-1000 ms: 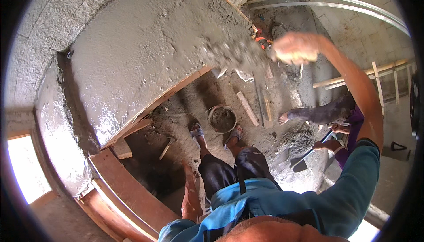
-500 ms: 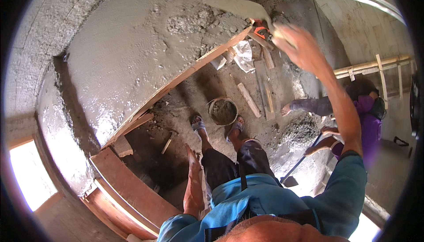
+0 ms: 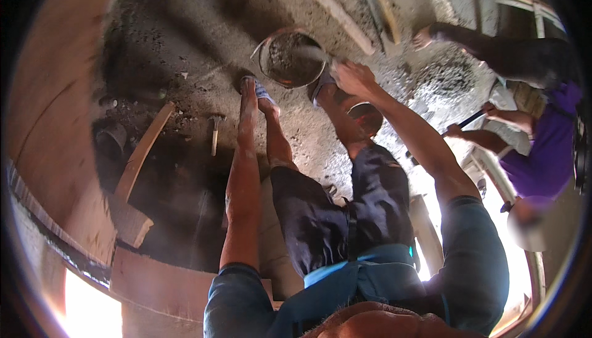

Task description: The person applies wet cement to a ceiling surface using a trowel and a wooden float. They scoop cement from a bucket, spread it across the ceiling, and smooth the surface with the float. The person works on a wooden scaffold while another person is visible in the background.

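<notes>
My right hand (image 3: pixel 353 79) is closed round the handle of a trowel. The trowel's blade (image 3: pixel 312 53) is smeared by motion and reaches over the right rim of a round bucket (image 3: pixel 265 70). Wet grey mortar (image 3: pixel 287 51) lies inside the bucket, which stands on the ground by my feet. My left hand (image 3: pixel 248 96) hangs in front of my left foot, seen edge-on. Its fingers look stretched out, and nothing shows in them.
A second bucket (image 3: pixel 365 119) stands behind my right leg. A hammer (image 3: pixel 214 136) and a wooden strip (image 3: pixel 145 150) lie left; a board (image 3: pixel 344 21) lies ahead. At right a person in purple (image 3: pixel 552 144) holds a long-handled tool (image 3: pixel 464 121) near wet mortar (image 3: pixel 447 79).
My view has tipped down from the mortar-covered surface to the ground. My right hand has swung down and back with the trowel to the bucket. My left arm now reaches farther forward.
</notes>
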Motion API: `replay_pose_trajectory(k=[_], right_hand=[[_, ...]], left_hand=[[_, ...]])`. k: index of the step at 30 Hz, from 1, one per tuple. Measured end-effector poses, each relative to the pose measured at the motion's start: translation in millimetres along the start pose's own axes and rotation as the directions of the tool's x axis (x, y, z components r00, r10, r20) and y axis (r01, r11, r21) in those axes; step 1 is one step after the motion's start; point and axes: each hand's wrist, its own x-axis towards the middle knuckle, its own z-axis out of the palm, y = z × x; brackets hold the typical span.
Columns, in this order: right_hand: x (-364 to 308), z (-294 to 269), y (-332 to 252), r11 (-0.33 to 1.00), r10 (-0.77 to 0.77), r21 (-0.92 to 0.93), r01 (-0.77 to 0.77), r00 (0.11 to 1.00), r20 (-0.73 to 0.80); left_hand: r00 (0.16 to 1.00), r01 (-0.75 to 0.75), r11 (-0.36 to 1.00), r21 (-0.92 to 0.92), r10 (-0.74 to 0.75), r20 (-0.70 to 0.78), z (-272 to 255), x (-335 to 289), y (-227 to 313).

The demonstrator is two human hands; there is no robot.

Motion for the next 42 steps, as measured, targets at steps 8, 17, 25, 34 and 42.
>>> replay_pose_trajectory(k=[8, 17, 25, 34, 42], right_hand=[[110, 190, -8, 0.996, 0.079, -0.007, -0.089, 0.913, -0.399], [111, 176, 77, 0.425, -0.136, 0.867, -0.260, 0.928, 0.346], [63, 94, 69, 0.287, -0.321, 0.906, -0.312, 0.860, 0.397], [-144, -191, -13, 0.504, -0.409, 0.841, -0.196, 0.803, 0.433], [-315, -460, -132, 0.440, -0.413, 0.881, 0.176, 0.910, 0.025]], left_hand=[[0.995, 0.064, 0.997, 0.045, -0.060, -0.081, -8, 125, -51], [0.999, -0.036, 0.999, 0.014, 0.036, -0.020, 5, 106, -68], [0.983, 0.080, 0.996, -0.029, -0.084, -0.163, -5, 40, -18], [0.942, 0.052, 0.945, -0.323, -0.154, -0.298, -45, -222, -177], [0.941, 0.104, 0.832, -0.545, -0.260, -0.216, -15, -330, -198]])
